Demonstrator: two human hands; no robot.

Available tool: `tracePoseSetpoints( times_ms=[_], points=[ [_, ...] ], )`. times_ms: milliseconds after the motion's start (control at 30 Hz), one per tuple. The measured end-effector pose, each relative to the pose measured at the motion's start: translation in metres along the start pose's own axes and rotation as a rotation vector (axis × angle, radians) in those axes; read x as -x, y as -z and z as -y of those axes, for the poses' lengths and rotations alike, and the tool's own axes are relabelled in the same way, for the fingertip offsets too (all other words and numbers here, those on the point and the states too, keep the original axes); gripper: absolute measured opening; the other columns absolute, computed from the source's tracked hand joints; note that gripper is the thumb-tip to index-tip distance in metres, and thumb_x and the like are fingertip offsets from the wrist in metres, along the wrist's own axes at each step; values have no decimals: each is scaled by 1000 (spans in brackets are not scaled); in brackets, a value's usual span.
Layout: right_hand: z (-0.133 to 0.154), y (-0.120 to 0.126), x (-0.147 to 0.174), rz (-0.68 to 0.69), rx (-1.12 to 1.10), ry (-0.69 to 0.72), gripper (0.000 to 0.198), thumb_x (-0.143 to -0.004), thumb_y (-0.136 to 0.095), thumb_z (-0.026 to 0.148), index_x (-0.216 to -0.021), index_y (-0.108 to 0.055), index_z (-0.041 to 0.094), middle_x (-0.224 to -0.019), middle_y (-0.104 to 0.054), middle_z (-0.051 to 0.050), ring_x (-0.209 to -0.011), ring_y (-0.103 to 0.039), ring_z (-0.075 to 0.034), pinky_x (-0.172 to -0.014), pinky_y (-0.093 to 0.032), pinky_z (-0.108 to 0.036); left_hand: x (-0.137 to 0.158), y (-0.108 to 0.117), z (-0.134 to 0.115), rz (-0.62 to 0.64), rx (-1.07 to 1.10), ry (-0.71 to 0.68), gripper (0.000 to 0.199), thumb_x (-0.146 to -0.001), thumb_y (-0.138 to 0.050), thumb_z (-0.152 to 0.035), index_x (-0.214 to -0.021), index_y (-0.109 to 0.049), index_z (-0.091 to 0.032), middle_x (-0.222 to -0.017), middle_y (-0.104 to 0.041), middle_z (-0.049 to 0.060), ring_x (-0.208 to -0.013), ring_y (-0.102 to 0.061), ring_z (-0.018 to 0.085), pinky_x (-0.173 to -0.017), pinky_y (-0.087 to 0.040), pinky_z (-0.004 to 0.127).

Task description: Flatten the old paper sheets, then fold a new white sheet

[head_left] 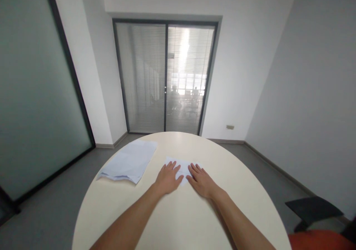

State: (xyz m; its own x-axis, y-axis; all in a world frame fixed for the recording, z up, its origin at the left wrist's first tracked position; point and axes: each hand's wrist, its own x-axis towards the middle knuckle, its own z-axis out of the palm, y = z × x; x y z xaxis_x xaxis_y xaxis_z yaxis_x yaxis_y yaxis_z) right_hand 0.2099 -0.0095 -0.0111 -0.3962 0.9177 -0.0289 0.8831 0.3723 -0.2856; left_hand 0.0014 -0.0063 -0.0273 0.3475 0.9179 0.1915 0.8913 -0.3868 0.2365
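A small white sheet of paper (182, 164), with what looks like a crease across it, lies on the pale round table (178, 220). My left hand (168, 177) rests palm down on its left side, fingers spread. On the right side of the paper my right hand (201, 180) lies flat too, its fingers stretched forward and its thumb near the left thumb. Both hands cover parts of the paper, so its full outline is hidden.
Left of my hands, a stack of larger white paper sheets (129, 161) with wavy edges reaches the table's rim. A chair with a black armrest (314, 209) and red seat (319, 240) stands at the lower right. Beyond are glass doors (141, 75) with blinds.
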Motion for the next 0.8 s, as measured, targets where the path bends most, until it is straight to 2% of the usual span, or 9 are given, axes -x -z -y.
tracePoseSetpoints(
  times_ms=[167, 267, 400, 567, 700, 800],
  points=[
    [-5, 3, 1, -2, -16, -21, 71, -100, -28, 57, -157, -29, 14, -164, -19, -12, -152, -13, -31, -121, -15, -51, 1, 1, 6, 34, 29, 0, 63, -96, -37, -56, -149, -44, -21, -160, -34, 12, -149, -27, 31, -120, -23, 54],
    [-8, 7, 3, -13, -12, -37, 68, -99, -31, 54, -155, -33, 15, -163, -23, -12, -152, -15, -32, -120, -16, -53, 3, 5, 11, 92, 49, -70, 72, -94, -38, -64, -152, -39, -23, -163, -27, 10, -150, -20, 35, -120, -18, 59],
    [-11, 12, 3, -67, 40, -35, 57, -99, -37, 48, -146, -49, 18, -159, -36, -13, -148, -27, -33, -118, -20, -55, 6, 13, 15, 158, 62, -168, 78, -88, -43, -71, -154, -34, -29, -164, -23, 4, -151, -16, 39, -119, -15, 63],
    [-9, 16, 1, -213, 81, 70, 41, -95, -45, 39, -121, -69, 17, -136, -62, -13, -126, -53, -28, -112, -32, -41, 8, 15, 14, 126, 56, -181, 73, -89, -45, -66, -152, -38, -29, -162, -31, 6, -149, -21, 38, -118, -19, 62],
    [-7, 17, 3, -225, 59, 236, 37, -92, -50, 37, -118, -70, 18, -128, -67, -10, -116, -58, -26, -105, -39, -36, 8, 13, 12, 71, 41, -188, 68, -90, -49, -59, -148, -44, -25, -155, -40, 12, -146, -29, 38, -118, -21, 61],
    [-8, 16, 4, -224, 26, 287, 39, -90, -55, 37, -121, -69, 18, -128, -66, -11, -115, -58, -26, -103, -41, -36, 8, 14, 12, 40, 24, -207, 66, -89, -53, -55, -146, -47, -23, -151, -45, 13, -143, -34, 37, -118, -24, 59]
  ],
)
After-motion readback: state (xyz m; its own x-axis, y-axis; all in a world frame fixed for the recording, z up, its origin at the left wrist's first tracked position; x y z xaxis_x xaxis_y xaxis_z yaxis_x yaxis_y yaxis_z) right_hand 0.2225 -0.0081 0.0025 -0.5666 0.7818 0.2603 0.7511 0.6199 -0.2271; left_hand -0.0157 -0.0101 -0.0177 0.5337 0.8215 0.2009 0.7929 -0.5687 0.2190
